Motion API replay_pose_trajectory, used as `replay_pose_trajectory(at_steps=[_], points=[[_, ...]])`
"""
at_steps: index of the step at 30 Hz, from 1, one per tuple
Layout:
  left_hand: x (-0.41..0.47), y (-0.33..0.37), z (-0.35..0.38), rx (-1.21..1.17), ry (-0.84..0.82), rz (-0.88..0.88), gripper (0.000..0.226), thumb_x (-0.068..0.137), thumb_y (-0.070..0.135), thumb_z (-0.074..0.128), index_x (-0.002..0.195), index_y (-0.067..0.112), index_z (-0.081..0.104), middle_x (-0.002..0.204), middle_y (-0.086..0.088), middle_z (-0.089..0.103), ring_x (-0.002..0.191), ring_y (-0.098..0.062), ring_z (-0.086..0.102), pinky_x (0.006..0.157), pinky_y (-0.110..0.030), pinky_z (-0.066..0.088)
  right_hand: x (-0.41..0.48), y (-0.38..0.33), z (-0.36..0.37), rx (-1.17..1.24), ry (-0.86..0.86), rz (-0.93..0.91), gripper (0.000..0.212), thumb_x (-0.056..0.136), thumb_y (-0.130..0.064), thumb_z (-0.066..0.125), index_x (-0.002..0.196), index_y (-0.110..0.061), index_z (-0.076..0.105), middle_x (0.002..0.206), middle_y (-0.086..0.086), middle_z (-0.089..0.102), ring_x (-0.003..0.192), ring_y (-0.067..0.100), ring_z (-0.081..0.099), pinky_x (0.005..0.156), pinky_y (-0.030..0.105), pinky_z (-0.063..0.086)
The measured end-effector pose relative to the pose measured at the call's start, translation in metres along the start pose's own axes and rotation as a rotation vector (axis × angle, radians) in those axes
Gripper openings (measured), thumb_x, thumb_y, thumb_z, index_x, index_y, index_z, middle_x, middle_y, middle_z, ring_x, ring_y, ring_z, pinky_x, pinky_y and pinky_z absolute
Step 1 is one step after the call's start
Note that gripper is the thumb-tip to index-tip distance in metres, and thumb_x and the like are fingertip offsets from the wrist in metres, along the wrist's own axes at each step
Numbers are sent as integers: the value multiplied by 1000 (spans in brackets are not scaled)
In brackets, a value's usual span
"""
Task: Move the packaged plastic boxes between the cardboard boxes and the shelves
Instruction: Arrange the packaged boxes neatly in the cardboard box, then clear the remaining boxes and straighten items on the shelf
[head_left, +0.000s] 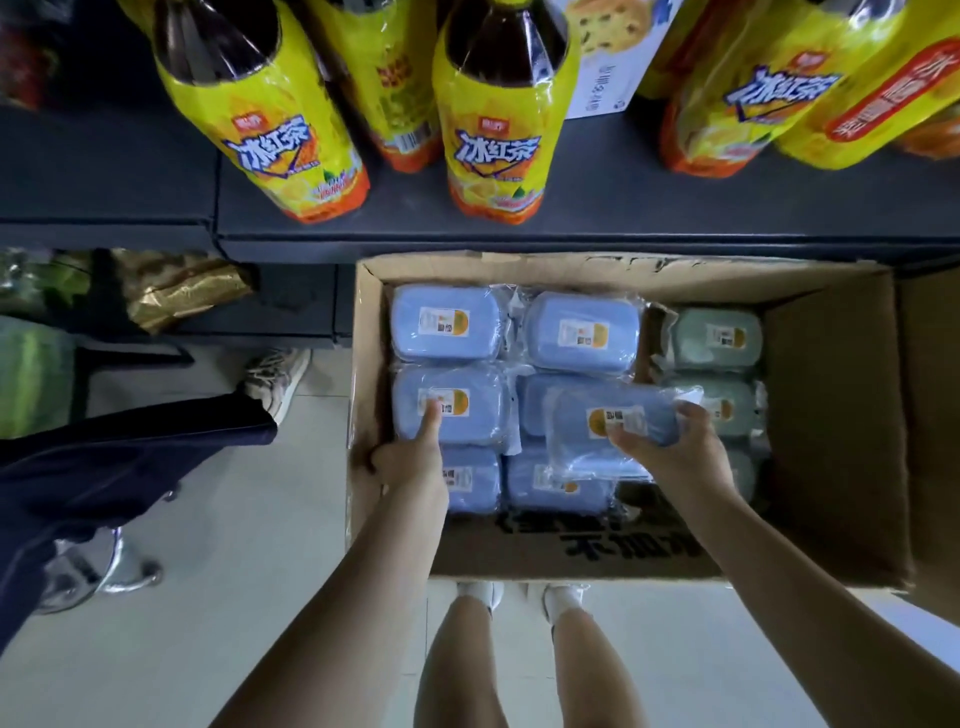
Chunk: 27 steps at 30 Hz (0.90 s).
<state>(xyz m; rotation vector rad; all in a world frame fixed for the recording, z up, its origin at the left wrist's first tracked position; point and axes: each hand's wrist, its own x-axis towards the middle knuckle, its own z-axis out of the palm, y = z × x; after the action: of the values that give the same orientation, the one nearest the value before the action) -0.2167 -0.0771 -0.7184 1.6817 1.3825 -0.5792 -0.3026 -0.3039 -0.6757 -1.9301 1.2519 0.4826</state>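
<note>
Legs: bare and seen from above, with white shoes (480, 592) on the pale tiled floor (234, 545), right behind the near flap of the cardboard box (831, 415).
Right hand (670, 447): grasps the held blue box (597, 431) at its right end, fingers curled over the far edge and thumb on the labelled face.
Held blue box: wrapped in clear plastic and tilted, it sits above the packed layer over the middle of the cardboard box.
Left hand (410, 460): fingers hooked round the left wall of the cardboard box, thumb lying straight along a pack inside.
Cardboard box: open, with dark print on its near flap; its far wall sits just below the front edge of the shelf (597, 208).
Blue packaged boxes (444, 322): labelled and plastic-wrapped, packed side by side in two columns across the left and middle.
Grey-green packaged boxes (714, 338): one column just right of the blue ones.
Shelf: dark, carrying upright iced-tea bottles (493, 140) in yellow wrappers.
Lower shelf at left: a crumpled gold packet (176, 291).
Second person: a dark trouser leg (130, 457) and a patterned sneaker (278, 379) at the left, beside the cardboard box.
</note>
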Motion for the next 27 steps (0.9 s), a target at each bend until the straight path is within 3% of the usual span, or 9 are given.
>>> replay_pose_trajectory(at_steps=[1, 3, 5, 9, 11, 14, 19, 23, 27], points=[[-5, 5, 0, 37, -3, -6, 140, 22, 85, 68, 130, 0, 39, 128, -17, 53, 113, -33, 58, 96, -44, 47, 0, -1, 3, 11, -6, 6, 84, 66, -46, 82, 134, -18, 41, 115, 0, 55, 103, 21, 56, 80, 31, 45], [-21, 8, -6, 255, 10, 73, 116, 54, 63, 79, 137, -2, 30, 139, -20, 41, 123, -34, 48, 101, -40, 40, 1, -3, 13, 48, -14, 24, 83, 63, -47, 83, 130, -18, 42, 116, 2, 57, 106, 24, 57, 85, 35, 49], [-24, 1, -7, 434, 20, 205, 102, 74, 43, 76, 143, -2, 17, 146, -22, 27, 131, -33, 36, 100, -39, 35, 3, -8, 24, 98, -19, 43, 86, 60, -49, 82, 128, -16, 42, 121, 4, 53, 110, 25, 55, 93, 39, 48], [-16, -8, -16, 634, 54, 438, 88, 77, 40, 73, 139, -2, 27, 139, -22, 34, 123, -38, 42, 95, -43, 39, 6, -26, 42, 112, -41, 31, 83, 67, -41, 83, 131, -11, 40, 131, 7, 33, 104, 19, 44, 86, 26, 36], [-17, -8, -17, 695, 84, 563, 81, 76, 40, 73, 135, 1, 34, 134, -22, 38, 117, -39, 46, 91, -44, 43, 8, -31, 49, 92, -47, 21, 82, 66, -42, 83, 128, -10, 40, 127, 7, 30, 102, 21, 43, 87, 29, 38], [-16, -4, -17, 751, 104, 718, 76, 78, 37, 72, 136, 6, 34, 132, -20, 39, 111, -39, 49, 86, -47, 47, 11, -35, 54, -23, -46, 19, 92, 63, -54, 81, 133, -11, 38, 133, 9, 26, 121, 29, 36, 100, 42, 37], [-11, -2, -19, 823, 67, 734, 73, 81, 41, 69, 136, 12, 31, 134, -16, 36, 114, -37, 48, 88, -50, 48, 12, -39, 48, -294, -46, -6, 109, 62, -73, 67, 144, -12, 28, 148, 13, 21, 135, 33, 22, 109, 44, 26], [-14, 6, -21, 803, -4, 698, 71, 82, 36, 69, 136, 11, 31, 137, -17, 34, 116, -38, 48, 90, -46, 47, 14, -36, 45, -276, -148, -5, 109, 68, -65, 70, 147, -9, 20, 150, 13, 17, 140, 33, 19, 112, 45, 26], [-18, 17, -32, 982, -60, 709, 67, 85, 34, 66, 136, 6, 35, 140, -18, 35, 127, -32, 40, 96, -39, 41, 12, -29, 33, -304, -225, -25, 102, 75, -54, 71, 149, -11, 16, 147, 14, 24, 136, 32, 29, 110, 47, 32]])
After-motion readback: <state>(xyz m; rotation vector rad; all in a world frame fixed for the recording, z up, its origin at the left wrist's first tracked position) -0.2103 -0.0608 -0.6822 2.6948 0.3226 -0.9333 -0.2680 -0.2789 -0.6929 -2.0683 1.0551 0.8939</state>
